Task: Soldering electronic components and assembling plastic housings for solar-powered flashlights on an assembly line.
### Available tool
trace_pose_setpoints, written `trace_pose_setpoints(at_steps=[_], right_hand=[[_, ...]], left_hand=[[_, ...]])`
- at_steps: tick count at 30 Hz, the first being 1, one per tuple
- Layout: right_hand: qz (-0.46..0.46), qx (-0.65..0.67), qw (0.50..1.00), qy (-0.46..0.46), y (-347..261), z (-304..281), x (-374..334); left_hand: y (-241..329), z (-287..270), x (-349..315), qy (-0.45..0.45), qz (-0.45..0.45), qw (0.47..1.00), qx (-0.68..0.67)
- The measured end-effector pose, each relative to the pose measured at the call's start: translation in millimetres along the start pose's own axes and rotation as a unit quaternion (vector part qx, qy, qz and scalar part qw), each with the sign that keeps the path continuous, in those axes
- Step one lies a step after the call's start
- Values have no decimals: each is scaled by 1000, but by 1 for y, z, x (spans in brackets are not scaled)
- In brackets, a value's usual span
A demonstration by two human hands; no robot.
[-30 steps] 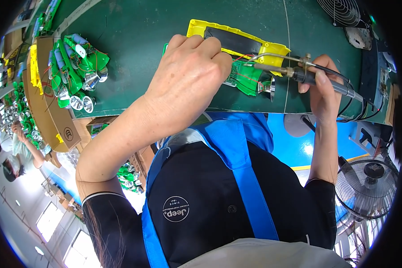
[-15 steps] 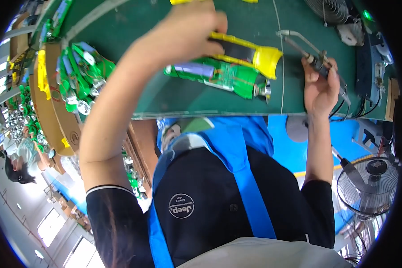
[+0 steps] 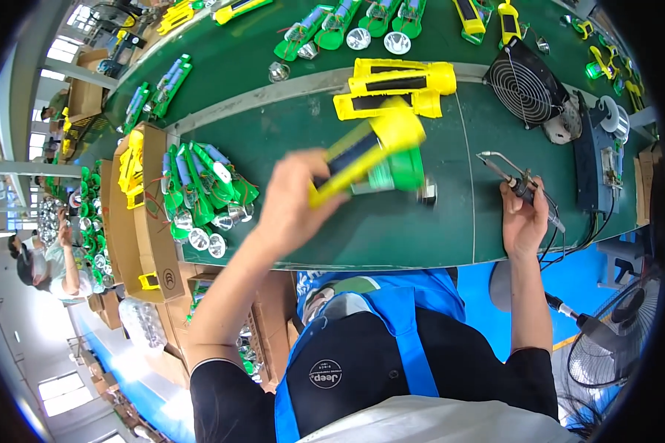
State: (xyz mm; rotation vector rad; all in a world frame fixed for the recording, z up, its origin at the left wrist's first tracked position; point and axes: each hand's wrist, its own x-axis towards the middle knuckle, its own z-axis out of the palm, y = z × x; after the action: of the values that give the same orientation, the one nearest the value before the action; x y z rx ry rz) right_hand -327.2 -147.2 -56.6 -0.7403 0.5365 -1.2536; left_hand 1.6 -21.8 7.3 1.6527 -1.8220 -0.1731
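Note:
My left hand (image 3: pixel 292 199) is closed around the narrow end of a yellow flashlight housing half (image 3: pixel 355 151) with a dark panel, tilted and blurred by motion. Beneath it, partly covered, lies a green flashlight half (image 3: pixel 406 171) with a shiny reflector (image 3: pixel 427 192) at its right end. Over on the right, my right hand (image 3: pixel 523 221) grips a soldering iron (image 3: pixel 521 188) that has a thin curved tube by its tip; the tip points away from me, clear of the green half.
Several yellow halves (image 3: pixel 399 81) are stacked beyond my left hand. Green halves (image 3: pixel 199 177) with batteries and reflectors lie leftward, beside a cardboard box (image 3: pixel 159 244). A small black fan (image 3: pixel 524 85) and a blue-grey unit (image 3: pixel 598 159) stand at right. Another person (image 3: pixel 52 269) is far left.
My left hand has come nearer to me and leftward with the yellow half, whose wide end now tilts up and away. My right hand keeps the soldering iron. The view has tilted up.

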Motion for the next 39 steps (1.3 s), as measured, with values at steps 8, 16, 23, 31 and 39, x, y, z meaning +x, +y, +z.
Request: trace_pose_setpoints(at_steps=[8,16,23,31,39], right_hand=[[22,10,999,31,1,-2,-4],[40,-14,999,-7,-7,4,-2],[27,-19,999,-23,-6,8,2],[19,0,1000,-17,-4,6,-3],[-25,-21,999,-39,-1,32,1]], left_hand=[[-162,-21,168,215,-271,927,146],[-166,-12,181,258,-56,905,332],[-26,41,151,-141,43,981,123],[-33,53,110,-133,115,983,42],[-5,44,51,-25,123,979,163]])
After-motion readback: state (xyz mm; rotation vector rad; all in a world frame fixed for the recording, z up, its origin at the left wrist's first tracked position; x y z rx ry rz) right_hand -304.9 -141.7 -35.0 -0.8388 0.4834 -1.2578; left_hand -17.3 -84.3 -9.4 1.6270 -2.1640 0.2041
